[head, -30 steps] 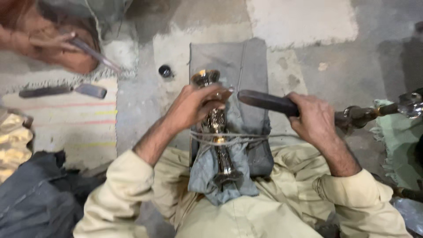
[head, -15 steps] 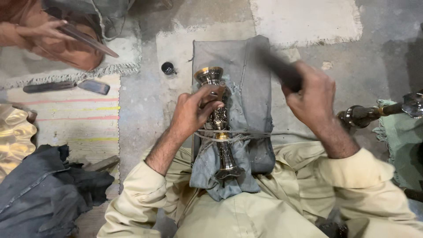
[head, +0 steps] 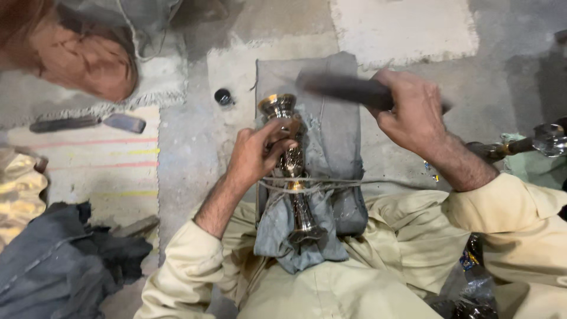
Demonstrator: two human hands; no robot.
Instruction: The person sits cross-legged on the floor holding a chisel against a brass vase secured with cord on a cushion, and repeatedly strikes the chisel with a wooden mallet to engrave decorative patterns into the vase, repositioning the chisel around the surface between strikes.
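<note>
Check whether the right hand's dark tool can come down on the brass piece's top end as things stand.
Probably yes. The right hand holds the dark tool just beside the brass piece; the left hand grips lower on the stem, leaving the top rim bare.

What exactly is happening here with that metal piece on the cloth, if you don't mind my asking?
A seated person works on a shiny metal goblet-like piece lying on a grey cloth pad, tied down with cord. The left hand grips its stem, while the right hand holds a dark tool, blurred, above it. Another person sits at upper left.
</note>
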